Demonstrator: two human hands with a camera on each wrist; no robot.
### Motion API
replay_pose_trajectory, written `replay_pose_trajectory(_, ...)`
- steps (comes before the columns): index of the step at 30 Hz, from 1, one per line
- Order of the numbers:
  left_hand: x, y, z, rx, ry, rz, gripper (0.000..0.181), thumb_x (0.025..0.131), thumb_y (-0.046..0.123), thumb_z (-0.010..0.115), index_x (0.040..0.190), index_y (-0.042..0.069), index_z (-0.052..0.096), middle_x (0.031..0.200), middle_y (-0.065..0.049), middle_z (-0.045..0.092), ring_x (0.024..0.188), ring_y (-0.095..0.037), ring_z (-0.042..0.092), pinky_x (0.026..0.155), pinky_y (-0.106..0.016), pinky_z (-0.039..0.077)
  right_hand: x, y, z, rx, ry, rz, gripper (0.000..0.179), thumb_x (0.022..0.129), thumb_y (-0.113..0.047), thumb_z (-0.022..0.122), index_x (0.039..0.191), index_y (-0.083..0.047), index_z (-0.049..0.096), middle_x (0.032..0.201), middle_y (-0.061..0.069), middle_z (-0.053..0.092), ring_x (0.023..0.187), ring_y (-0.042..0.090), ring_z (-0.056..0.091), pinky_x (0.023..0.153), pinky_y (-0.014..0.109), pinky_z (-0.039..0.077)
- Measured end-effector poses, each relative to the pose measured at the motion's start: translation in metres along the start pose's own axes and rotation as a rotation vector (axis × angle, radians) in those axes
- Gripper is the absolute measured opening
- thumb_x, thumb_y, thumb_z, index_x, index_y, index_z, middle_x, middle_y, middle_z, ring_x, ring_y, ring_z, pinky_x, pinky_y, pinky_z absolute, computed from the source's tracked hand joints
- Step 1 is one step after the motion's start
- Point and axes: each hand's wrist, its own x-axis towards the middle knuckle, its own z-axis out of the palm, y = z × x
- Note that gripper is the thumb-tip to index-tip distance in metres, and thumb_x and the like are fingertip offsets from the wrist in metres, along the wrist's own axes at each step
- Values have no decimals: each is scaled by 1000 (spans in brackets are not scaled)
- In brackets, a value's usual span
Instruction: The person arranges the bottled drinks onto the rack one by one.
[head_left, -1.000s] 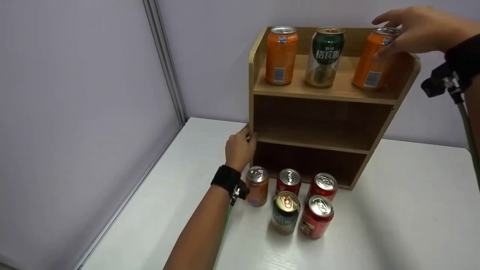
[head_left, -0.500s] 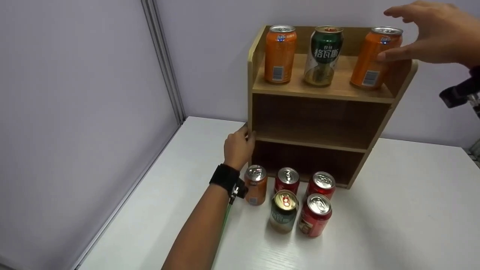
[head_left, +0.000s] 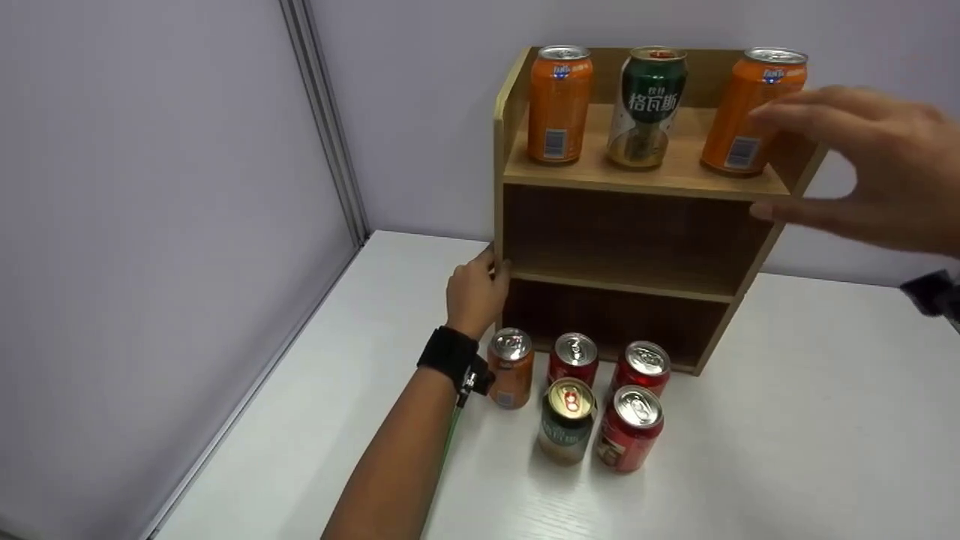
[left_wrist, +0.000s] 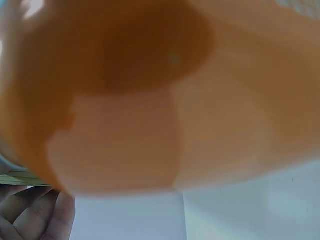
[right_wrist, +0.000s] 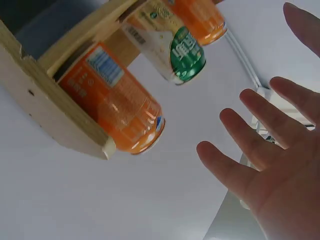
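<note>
On cam, my L hand (head_left: 475, 298) grips the side of the boxy tan wood shelf (head_left: 622, 274) — R hand (head_left: 904, 169) spread wide, empty, nr the top-right round orange metal can (head_left: 737, 112).

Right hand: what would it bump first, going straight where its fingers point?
Probably the rightmost orange cylindrical metal can on the tan wooden shelf, though depth is unclear; the hand might miss.
</note>
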Motion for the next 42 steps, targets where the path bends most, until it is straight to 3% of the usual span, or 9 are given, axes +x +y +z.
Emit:
replay_pose_trajectory(5, 0, 0, -2, 16, 18, -10, 19, 97, 23, 60, 98, 6, 70, 94, -12, 73, 84, -24, 71, 69, -36, 55, -14, -34, 18, 18, -39, -156, 81, 71, -31, 87, 142, -15, 50, 134, 14, 54, 115, 39, 54, 90, 59, 44)
replay_pose_trajectory(7, 0, -1, -3, 13, 17, -13, 20, 97, 23, 60, 101, 6, 70, 96, -12, 73, 84, -24, 71, 69, -36, 55, -19, -46, 28, 44, -54, -246, 74, 76, -38, 82, 139, -13, 53, 130, 12, 57, 113, 34, 56, 86, 55, 47)
replay_pose_trajectory(11, -1, -2, -2, 5, 6, -23, 24, 97, 24, 59, 109, 6, 70, 101, -11, 72, 87, -23, 71, 70, -35, 56, -33, -64, 55, 125, -139, -350, 63, 84, -43, 75, 135, -11, 56, 127, 7, 59, 111, 26, 58, 83, 47, 51)
replay_pose_trajectory(17, -2, -2, -2, 0, 15, -19, 22, 97, 23, 59, 104, 5, 71, 99, -12, 72, 87, -23, 71, 71, -35, 56, -53, -77, 91, 200, -278, -352, 61, 84, -44, 75, 134, -14, 57, 128, 1, 58, 113, 20, 57, 86, 41, 51)
replay_pose_trajectory(22, -1, -2, -2, 12, 20, -25, 21, 97, 23, 60, 92, 5, 69, 92, -13, 73, 84, -24, 71, 70, -35, 56, -63, -81, 113, 247, -289, -371, 61, 81, -40, 79, 131, -11, 58, 126, 1, 59, 112, 20, 58, 86, 41, 51)
replay_pose_trajectory(35, -2, -2, -3, 23, 17, -38, 22, 97, 23, 60, 95, 4, 71, 92, -12, 73, 82, -24, 71, 69, -36, 55, -80, -88, 150, 283, -346, -375, 63, 78, -33, 82, 132, -11, 58, 126, 3, 60, 116, 21, 57, 90, 43, 49)
replay_pose_trajectory(42, -2, -2, -2, 18, 10, -37, 22, 97, 24, 59, 96, 5, 70, 92, -12, 73, 80, -23, 71, 67, -35, 55, -87, -89, 170, 266, -379, -355, 69, 81, -51, 75, 133, -10, 56, 128, 4, 59, 116, 22, 57, 91, 44, 48)
